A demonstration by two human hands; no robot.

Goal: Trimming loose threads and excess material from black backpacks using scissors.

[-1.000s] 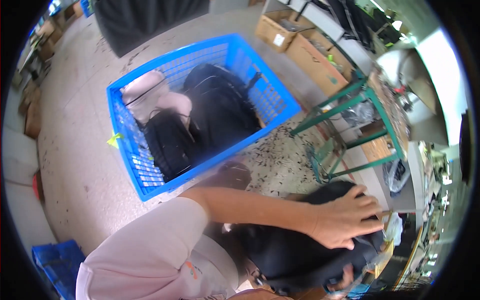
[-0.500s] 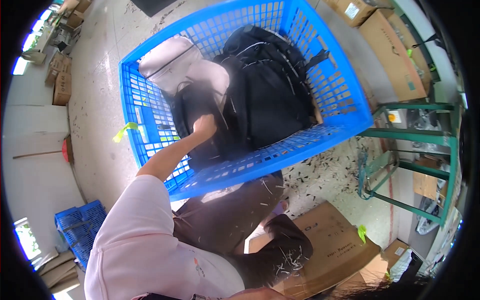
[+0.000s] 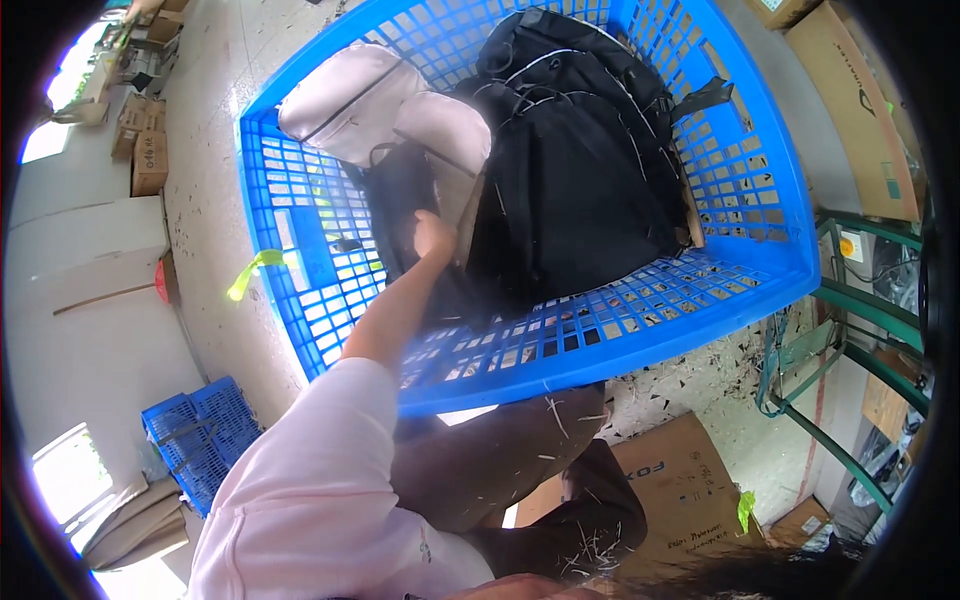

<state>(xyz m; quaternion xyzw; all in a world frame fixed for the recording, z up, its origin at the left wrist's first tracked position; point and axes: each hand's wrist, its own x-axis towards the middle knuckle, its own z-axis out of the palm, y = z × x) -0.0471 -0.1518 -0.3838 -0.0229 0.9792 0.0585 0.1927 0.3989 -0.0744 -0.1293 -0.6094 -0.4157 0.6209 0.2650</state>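
My left hand [image 3: 435, 237], its fingers curled closed, grips a dark bag [image 3: 398, 195] inside a large blue plastic basket [image 3: 640, 350]. The lower part of that bag is blurred. Just beyond it lie pale, light-coloured bags [image 3: 350, 100] with a dark zip line. To the right of my hand, black backpacks [image 3: 590, 190] with thin light piping fill much of the basket. My right hand cannot be seen.
A yellow-green strip [image 3: 255, 272] is tied to the basket's left side. Stacked blue crates [image 3: 205, 430] stand at the lower left. A green metal frame [image 3: 870, 312] is at the right. Flattened cardboard [image 3: 680, 500] lies near my legs, and dark scraps litter the floor.
My left hand has shifted slightly right and tugged at the dark bag, still closed on it. The view has moved, so the basket appears larger and farther right.
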